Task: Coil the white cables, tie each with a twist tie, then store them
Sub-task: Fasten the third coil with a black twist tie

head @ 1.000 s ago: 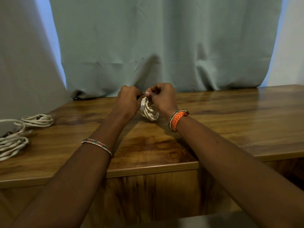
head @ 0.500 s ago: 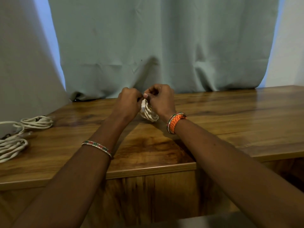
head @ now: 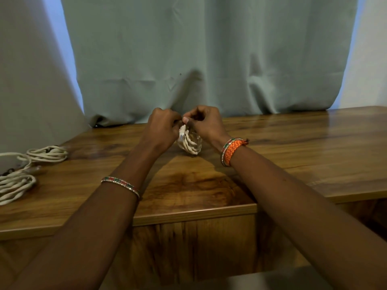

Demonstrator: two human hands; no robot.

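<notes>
A small coil of white cable (head: 191,145) with a clear plug at its top hangs just above the wooden table (head: 293,151), held between both hands near the curtain. My left hand (head: 162,128) and my right hand (head: 206,124) have their fingertips curled together over the top of the coil, pinching something there; the twist tie itself is too small and hidden to make out. Two other coiled white cables lie at the table's left edge, one further back (head: 47,153) and one nearer (head: 14,186), each with a dark tie.
A pale green curtain (head: 209,59) hangs right behind the table's back edge. The table's front edge (head: 194,212) steps down to a lower wooden panel beneath my forearms. A loose cable strand links the two coils on the left.
Both hands stay on the coil's top; their fingertips have shifted slightly against each other. The view has drifted a little, and the coil hangs in the same place.
</notes>
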